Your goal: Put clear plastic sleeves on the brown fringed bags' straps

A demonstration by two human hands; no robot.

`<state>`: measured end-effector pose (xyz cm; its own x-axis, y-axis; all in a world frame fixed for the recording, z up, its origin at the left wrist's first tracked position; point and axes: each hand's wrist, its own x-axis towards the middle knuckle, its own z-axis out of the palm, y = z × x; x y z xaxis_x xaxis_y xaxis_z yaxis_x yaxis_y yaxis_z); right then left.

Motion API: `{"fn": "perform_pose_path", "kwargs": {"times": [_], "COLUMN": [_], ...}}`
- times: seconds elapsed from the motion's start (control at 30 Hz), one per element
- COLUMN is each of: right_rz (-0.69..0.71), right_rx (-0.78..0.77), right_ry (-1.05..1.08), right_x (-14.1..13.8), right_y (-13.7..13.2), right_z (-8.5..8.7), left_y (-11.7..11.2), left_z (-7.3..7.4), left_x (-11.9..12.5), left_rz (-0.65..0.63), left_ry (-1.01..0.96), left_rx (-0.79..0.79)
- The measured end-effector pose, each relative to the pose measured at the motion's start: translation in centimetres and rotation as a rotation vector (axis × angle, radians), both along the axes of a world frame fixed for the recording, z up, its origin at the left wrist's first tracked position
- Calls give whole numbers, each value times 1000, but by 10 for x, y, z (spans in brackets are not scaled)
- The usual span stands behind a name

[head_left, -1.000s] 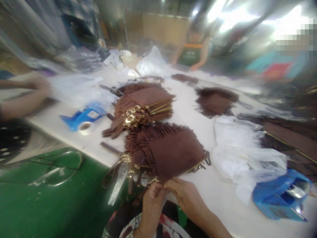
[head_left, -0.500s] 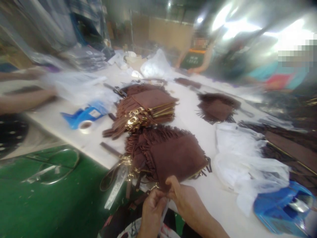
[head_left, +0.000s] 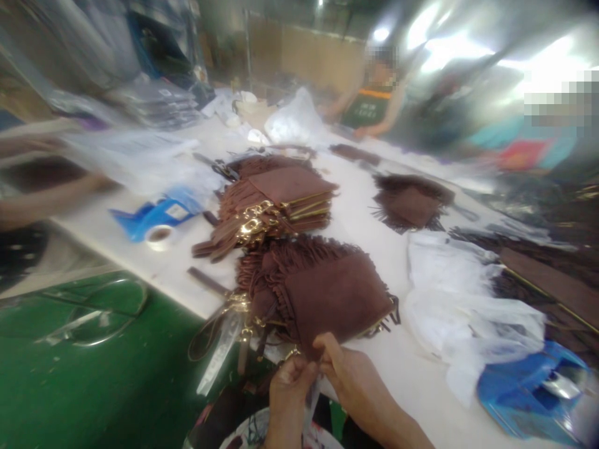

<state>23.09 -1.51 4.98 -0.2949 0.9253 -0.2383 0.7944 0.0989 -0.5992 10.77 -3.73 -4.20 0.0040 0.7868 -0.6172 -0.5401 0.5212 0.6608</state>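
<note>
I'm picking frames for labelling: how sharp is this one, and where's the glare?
Head view: motion-smeared throughout; the left hand and right hand at the brown fringed bag are soft but readable; a co-worker's arm at the picture's left edge streaks badly; bright lights blow out the upper right; edges bow, wide-lens distortion.

The near stack of fringed bags [head_left: 337,293] is matt brown suede-like cloth, napped. At its left edge, gold clasps [head_left: 238,304] are shiny metal. Right of it, crumpled wrapping [head_left: 468,312] seems thin glossy plastic. Under it, the table [head_left: 360,231] is smooth white.
</note>
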Motion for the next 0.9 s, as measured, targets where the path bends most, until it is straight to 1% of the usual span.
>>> {"fn": "perform_pose_path", "kwargs": {"times": [0.07, 0.13, 0.27, 0.37, 0.6, 0.77, 0.83, 0.9], "right_rz": [-25, -42, -63, -93, -173, -194, -199, -221], "right_rx": [-33, -59, -86, -85, -41, 52, 60, 32], "right_ry": [47, 80, 149, 172, 124, 133, 160, 216], "right_x": [2, 5, 9, 9, 4, 3, 3, 4], "right_y": [-1, -2, -3, -3, -8, -16, -17, -16], "right_z": [1, 2, 1, -2, -9, -14, -14, -14], "left_y": [-2, -5, -9, -8, -1, 0, 0, -1], "left_z": [-5, -5, 7, 17, 29, 34, 35, 37], "left_x": [0, 1, 1, -2, -4, -4, -4, -4], "left_rz": [10, 19, 59, 51, 35, 4, 5, 2], "left_ry": [-60, -127, -242, -299, -333, -350, -344, -326], "left_rx": [-45, -79, -130, -179, -185, -162, -147, -136]}}
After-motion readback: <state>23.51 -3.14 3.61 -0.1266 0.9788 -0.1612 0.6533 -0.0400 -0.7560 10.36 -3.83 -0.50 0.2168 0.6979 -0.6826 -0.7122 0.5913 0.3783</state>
